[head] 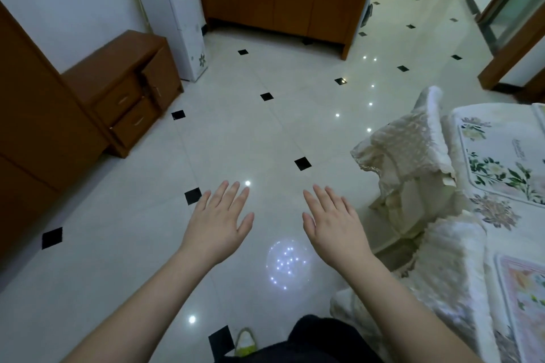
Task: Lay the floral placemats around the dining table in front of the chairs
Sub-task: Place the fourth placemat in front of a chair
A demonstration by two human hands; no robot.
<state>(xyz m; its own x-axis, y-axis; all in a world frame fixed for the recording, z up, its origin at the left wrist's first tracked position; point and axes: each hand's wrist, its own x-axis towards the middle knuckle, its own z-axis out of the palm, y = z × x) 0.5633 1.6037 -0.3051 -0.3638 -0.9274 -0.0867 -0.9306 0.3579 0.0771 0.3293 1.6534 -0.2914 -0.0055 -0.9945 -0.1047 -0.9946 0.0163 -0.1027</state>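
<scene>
Two bare hands reach out over the shiny pale tiled floor [236,132] with small black squares in it. The left hand [219,222] has its fingers [227,194] straight and spread wide, and it holds nothing. The right hand [333,224] is the same, with its fingers [323,200] spread wide and nothing in them. Both hands are palm down and apart from each other.

On the right is the desk with a white flowery cloth [472,215] over it. A white placemat with green leaves and pale flowers [501,162] lies flat on the desk, near the far edge of the picture. A second pink flowery placemat [525,298] lies flat on the desk closer to the person. Both placemats are well apart from the hands.

A chair with a cream frilly cover [407,156] stands just beside the desk. A brown wooden drawer cabinet [126,91] stands by the wall on the left. A tall white cabinet with flower pictures [180,15] is behind it.
</scene>
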